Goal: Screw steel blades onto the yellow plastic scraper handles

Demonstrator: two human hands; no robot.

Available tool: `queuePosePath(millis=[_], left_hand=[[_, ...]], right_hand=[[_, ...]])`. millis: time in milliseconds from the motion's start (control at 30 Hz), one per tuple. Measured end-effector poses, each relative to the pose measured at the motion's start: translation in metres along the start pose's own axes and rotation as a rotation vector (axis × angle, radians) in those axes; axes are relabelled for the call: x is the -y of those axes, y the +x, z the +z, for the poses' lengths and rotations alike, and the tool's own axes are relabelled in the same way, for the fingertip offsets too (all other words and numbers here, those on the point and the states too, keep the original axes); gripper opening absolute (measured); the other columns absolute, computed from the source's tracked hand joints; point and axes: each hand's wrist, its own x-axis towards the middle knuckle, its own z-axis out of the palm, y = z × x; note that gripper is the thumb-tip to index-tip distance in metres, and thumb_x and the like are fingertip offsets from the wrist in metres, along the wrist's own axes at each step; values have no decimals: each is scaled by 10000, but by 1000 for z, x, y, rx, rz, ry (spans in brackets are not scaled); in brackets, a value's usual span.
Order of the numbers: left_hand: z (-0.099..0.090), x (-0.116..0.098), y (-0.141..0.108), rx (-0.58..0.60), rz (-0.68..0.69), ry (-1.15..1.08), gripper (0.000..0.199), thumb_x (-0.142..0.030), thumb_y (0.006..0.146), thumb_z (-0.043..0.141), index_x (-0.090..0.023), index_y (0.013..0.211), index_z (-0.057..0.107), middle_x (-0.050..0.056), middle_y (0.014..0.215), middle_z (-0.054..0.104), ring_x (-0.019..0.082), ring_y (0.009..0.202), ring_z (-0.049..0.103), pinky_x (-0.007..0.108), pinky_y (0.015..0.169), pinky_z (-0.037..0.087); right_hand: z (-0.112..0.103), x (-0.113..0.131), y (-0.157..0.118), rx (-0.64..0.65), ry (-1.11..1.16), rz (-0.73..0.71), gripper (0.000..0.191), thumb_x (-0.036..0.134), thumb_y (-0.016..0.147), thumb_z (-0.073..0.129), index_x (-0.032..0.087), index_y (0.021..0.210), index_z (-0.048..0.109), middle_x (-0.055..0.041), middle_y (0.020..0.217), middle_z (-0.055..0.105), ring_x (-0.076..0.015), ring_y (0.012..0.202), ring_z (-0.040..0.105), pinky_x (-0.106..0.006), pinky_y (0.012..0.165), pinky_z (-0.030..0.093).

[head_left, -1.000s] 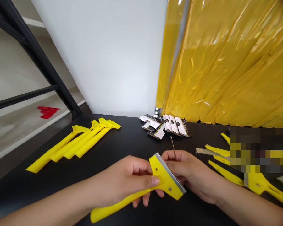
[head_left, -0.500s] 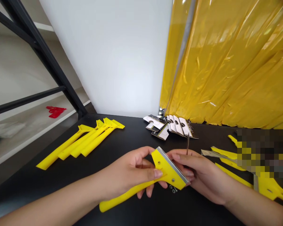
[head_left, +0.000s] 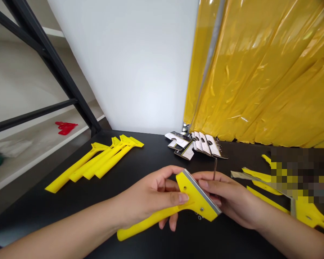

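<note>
At the scraper head, the left hand [head_left: 151,196] is clamped around a yellow plastic scraper [head_left: 158,218], its thumb pressed on the face, apparently to steady the tool. The right hand [head_left: 226,198] is closed, with its fingers behind the head, and pinches a thin metal rod [head_left: 215,169] upright, the lower end hidden. A steel blade [head_left: 202,190] lines the head's far edge. Small metal parts [head_left: 198,216] lie directly below the head on the tabletop [head_left: 151,151]. Left of the scraper, other scrapers [head_left: 97,163] lie side by side, seemingly grouped as a batch. Beyond it, cardboard cards [head_left: 193,145] lie piled.
</note>
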Motion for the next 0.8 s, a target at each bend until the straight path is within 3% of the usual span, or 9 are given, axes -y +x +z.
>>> queuePosePath(millis=[200, 333, 400, 533, 633, 800], left_hand=[[1, 1, 2, -38, 62, 18, 295, -360, 958, 720, -249, 1203, 599, 55, 1064, 730, 106, 614, 687, 161, 463, 467], [3, 2, 3, -197, 147, 51, 243, -387, 928, 748, -197, 1031, 637, 45, 942, 717, 158, 687, 714, 181, 465, 494], [2, 1, 4, -302, 210, 56, 239, -395, 925, 749, -189, 976, 639, 25, 823, 706, 153, 659, 692, 189, 477, 503], [-5, -6, 7, -480, 285, 39, 238, -398, 929, 739, -197, 906, 613, 5, 717, 690, 131, 573, 629, 214, 500, 514], [-12, -9, 10, -550, 291, 13, 258, -421, 933, 729, -211, 887, 586, 2, 728, 682, 146, 609, 638, 222, 508, 515], [-25, -6, 15, -584, 258, -45, 249, -431, 961, 686, -227, 889, 562, 3, 716, 676, 165, 665, 656, 228, 529, 520]], right_hand=[[-3, 0, -1, 22, 42, 6, 326, 432, 962, 674, 150, 1082, 782, 69, 589, 306, -95, 545, 223, -262, 531, 205], [-5, 2, -1, -32, 141, 81, 302, 440, 939, 700, 178, 1088, 729, 75, 622, 316, -78, 531, 203, -248, 512, 171], [-5, 4, 1, -115, 156, 46, 308, 487, 949, 678, 215, 1093, 677, 76, 646, 319, -82, 534, 202, -240, 498, 155], [-9, 3, 10, -402, -126, -159, 303, 565, 986, 556, 262, 990, 538, 26, 790, 482, -130, 604, 341, -243, 472, 263], [-17, 0, 14, -524, -316, -231, 305, 554, 1000, 569, 264, 923, 511, 8, 842, 542, -152, 651, 398, -267, 500, 323], [-24, -2, 9, -661, -799, -329, 246, 487, 1015, 601, 318, 1193, 587, 44, 715, 504, -166, 648, 415, -310, 598, 336]])
